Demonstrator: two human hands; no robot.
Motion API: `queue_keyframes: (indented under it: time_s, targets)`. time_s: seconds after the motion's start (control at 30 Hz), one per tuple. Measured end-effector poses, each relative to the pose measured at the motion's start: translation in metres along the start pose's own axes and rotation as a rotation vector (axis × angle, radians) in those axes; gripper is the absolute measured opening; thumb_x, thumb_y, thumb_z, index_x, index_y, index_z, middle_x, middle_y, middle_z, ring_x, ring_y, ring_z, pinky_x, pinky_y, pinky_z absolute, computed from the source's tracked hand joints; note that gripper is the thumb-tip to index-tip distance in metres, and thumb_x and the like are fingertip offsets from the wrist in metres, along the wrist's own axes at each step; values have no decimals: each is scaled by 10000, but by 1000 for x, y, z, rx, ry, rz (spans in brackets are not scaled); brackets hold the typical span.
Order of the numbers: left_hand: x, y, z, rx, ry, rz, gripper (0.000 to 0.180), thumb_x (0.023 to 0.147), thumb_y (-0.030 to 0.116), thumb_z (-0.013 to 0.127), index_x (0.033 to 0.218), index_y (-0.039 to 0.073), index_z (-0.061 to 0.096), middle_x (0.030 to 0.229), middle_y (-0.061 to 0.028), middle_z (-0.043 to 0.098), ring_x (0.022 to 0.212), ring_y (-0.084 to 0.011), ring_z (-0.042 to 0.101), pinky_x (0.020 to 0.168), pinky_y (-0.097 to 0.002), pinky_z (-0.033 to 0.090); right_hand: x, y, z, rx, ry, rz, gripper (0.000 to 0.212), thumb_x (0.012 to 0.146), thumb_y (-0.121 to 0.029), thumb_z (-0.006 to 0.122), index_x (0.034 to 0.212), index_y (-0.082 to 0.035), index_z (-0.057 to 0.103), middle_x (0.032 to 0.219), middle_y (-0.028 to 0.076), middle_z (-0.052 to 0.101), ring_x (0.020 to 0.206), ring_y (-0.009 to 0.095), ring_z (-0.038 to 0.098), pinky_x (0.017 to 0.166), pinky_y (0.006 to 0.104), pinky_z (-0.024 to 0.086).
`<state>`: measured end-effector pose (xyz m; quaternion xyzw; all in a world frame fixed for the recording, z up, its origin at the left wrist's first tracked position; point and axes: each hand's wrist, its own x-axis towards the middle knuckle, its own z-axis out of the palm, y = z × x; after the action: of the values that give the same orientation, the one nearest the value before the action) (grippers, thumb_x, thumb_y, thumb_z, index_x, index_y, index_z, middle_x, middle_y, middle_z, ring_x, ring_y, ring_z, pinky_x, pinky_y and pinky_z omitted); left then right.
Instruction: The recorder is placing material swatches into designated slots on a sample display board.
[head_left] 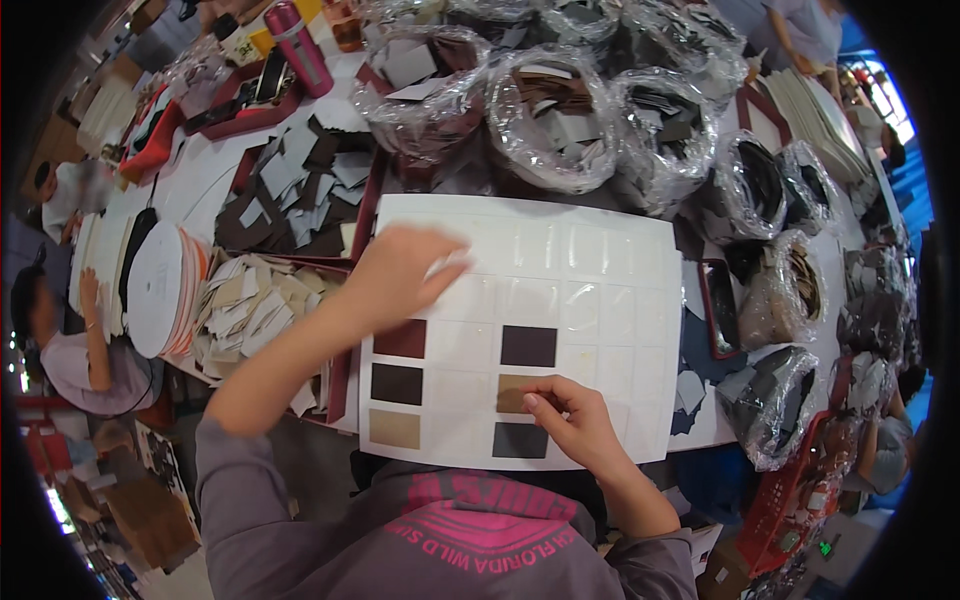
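A large white sample board (460,335) lies in front of me, marked with a grid of rectangles. Dark red (398,340), dark brown (397,385) and beige (394,429) swatches run down its left side. Another column holds a near-black swatch (528,346), a tan swatch (511,393) and a dark grey swatch (519,440). Above the board's upper left hovers my left hand (405,272), fingers bent and blurred; whether it holds anything is unclear. My right hand (570,415) has thumb and forefinger pinched together over the tan swatch's right edge; anything between them is too small to name.
Left of the board are a red tray (372,205) of dark and grey pieces, a beige swatch pile (255,305) and a white reel (160,290). Plastic-lined containers (550,125) of swatches crowd behind and right. A pink bottle (298,48) stands far left; co-workers (75,340) sit nearby.
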<state>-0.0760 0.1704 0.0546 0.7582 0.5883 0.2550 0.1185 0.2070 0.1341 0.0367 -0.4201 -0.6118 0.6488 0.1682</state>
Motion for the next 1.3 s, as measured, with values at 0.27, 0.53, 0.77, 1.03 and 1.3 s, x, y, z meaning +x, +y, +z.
queue_keyframes:
  time_s: [0.27,0.53,0.77,1.03,1.3]
  targets:
    - [209,-22,58,522,-71,-56,271,744,179,660,1010,142,625,1062,-50,544,1052,-241,513,824,-415,412,19,-28,-51,-230,75,-201,170,874,-69,589,1023,5,628,795,42,639,673,67,580,604,200,461]
    - [226,-23,44,626,-398,343,295,696,4,610,956,144,596,813,-21,609,954,-223,545,811,-379,373,149,-89,-196,-581,693,-488,170,845,-159,608,897,1,632,730,94,625,635,151,595,599,292,470]
    - [227,-37,40,268,-320,204,267,714,-42,549,947,84,574,895,-124,628,871,-308,600,734,-403,459,264,-97,-236,-1302,781,-23,272,820,-192,586,1056,-59,605,1105,172,605,1017,323,597,831,439,484]
    - [224,-48,37,145,-259,126,298,675,-70,565,950,9,647,819,-124,657,793,-269,630,719,-347,493,265,-92,-235,-1186,830,86,275,825,-126,511,1082,-53,574,1145,199,570,1061,364,569,863,451,473]
    - [211,-41,30,-63,212,231,162,774,21,595,870,110,692,810,-86,505,784,-236,560,724,-302,452,260,-91,-221,-1072,912,15,249,803,-155,518,1006,-70,632,1054,158,624,1020,328,589,851,435,473]
